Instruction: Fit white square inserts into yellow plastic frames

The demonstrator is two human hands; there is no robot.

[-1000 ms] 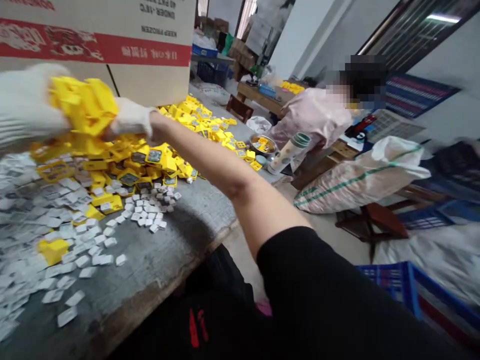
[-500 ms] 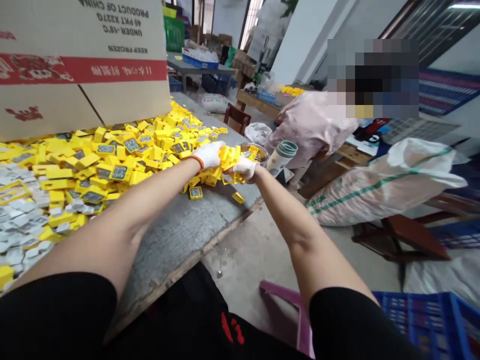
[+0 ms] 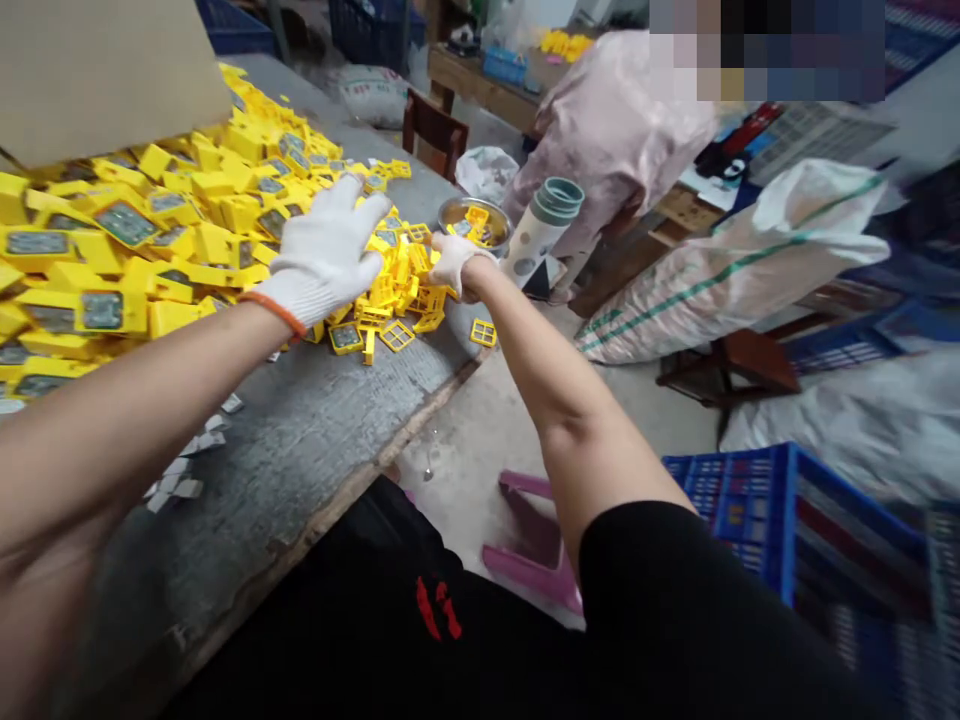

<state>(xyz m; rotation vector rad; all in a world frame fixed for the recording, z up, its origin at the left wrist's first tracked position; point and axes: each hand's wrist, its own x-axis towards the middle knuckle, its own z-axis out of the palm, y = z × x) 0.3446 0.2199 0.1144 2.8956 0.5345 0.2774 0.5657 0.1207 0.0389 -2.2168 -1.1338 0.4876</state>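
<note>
My left hand (image 3: 330, 245), in a white knitted glove with an orange cuff, is open over the right side of a heap of yellow plastic blocks (image 3: 202, 185). Its fingers are spread and nothing is in them. Beside a small pile of yellow plastic window-like frames (image 3: 405, 270) is my right hand (image 3: 459, 265), gloved too; its fingers look loosely apart against the pile, their tips partly hidden. Several blocks have grey panels set in them. A loose yellow frame (image 3: 484, 332) lies near the table edge.
A metal bowl (image 3: 491, 222) with yellow pieces and a cup with a green rim (image 3: 546, 225) stand past my right hand. Small white pieces (image 3: 184, 470) lie on the grey table (image 3: 330, 420). A carton, a person, a woven sack (image 3: 697, 270), a pink stool and a blue crate (image 3: 739, 500) surround it.
My hands were together around a bunch of yellow frames; now they are apart, and frames lie piled between them. My left hand has moved left. The view has tilted down.
</note>
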